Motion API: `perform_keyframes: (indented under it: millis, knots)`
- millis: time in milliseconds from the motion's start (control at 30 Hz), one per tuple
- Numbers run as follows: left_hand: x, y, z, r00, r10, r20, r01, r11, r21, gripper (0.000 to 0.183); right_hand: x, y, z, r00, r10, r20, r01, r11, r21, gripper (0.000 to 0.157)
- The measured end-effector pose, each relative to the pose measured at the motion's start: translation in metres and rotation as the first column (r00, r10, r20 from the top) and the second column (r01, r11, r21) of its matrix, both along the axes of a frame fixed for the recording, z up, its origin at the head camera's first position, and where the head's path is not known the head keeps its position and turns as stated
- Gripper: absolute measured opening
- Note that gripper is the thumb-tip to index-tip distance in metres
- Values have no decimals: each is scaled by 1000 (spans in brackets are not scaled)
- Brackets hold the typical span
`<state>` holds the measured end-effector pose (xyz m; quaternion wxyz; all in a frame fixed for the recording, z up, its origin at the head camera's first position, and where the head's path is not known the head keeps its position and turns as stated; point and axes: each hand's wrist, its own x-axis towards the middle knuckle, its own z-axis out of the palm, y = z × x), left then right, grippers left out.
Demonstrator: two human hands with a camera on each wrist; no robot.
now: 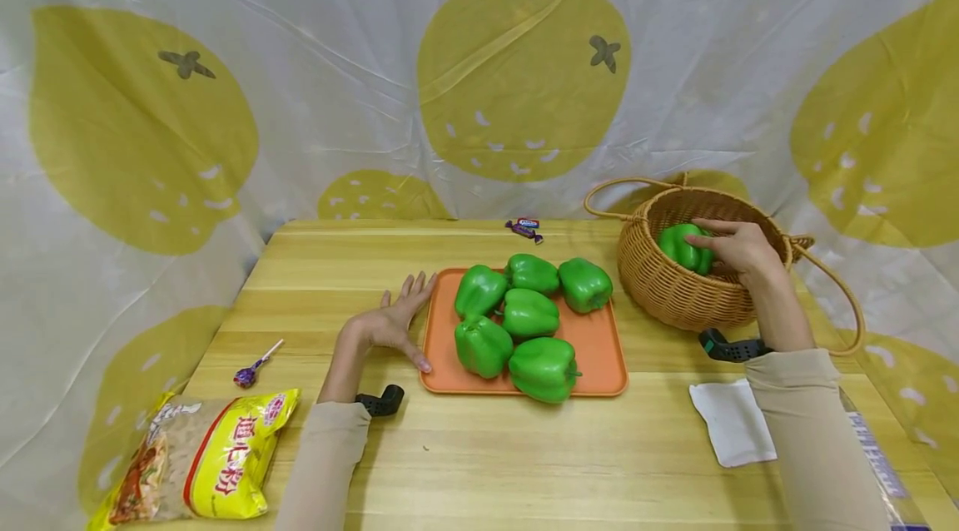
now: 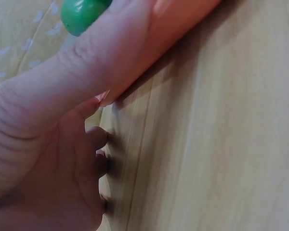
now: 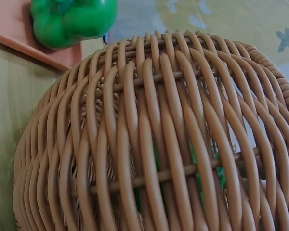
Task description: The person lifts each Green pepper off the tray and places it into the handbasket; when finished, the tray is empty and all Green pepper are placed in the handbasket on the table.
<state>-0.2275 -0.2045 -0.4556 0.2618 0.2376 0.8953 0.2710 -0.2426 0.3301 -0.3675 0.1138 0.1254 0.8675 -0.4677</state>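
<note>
Inside basket (image 1: 667, 298), pinching pepper (image 1: 682, 246) with right hand (image 1: 737, 252), seen from head; from right wrist, green bits through weave. Left of grip, touching tray (image 1: 599, 356) with spread left hand (image 1: 384, 326).

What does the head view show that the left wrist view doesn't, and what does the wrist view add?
Only the head view: the right hand on a green pepper inside the basket, plus the yellow bag, lollipop, wrapped candies and white tissue.

Only the left wrist view: the palm side of the left hand.

Both: the left hand itself, the orange tray, at least one pepper on it, the wooden tabletop and the patterned curtain.
</note>
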Motion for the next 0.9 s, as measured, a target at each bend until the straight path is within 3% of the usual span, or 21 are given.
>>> perform_keyframes:
  millis: [133,267,400,500,600,700,900]
  knots:
    - [-1,1,1,1000,-2,-3,2,1000,-3,151,3,0,3,998,34,-57,-29,996,89,80]
    - [-2,1,0,1000,-3,-6,3,1000,-6,151,7,-4,8,981,73,-178,-53,992,112,88]
    - [-1,1,1,1000,-2,-5,2,1000,-6,151,17,-13,22,954,106,-279,-71,989,133,83]
    - [0,1,2,1000,0,-6,0,1000,-7,150,30,-26,38,931,170,-324,-134,982,131,74]
    - [0,1,3,1000,0,-9,0,1000,-7,150,45,-45,49,888,271,-371,-236,962,140,69]
    - [-1,1,2,1000,0,-6,0,1000,1,150,59,-65,51,826,370,-425,-336,929,155,69]
    - [0,1,3,1000,5,2,-5,1000,6,151,84,-103,29,716,549,-432,-515,832,205,69]
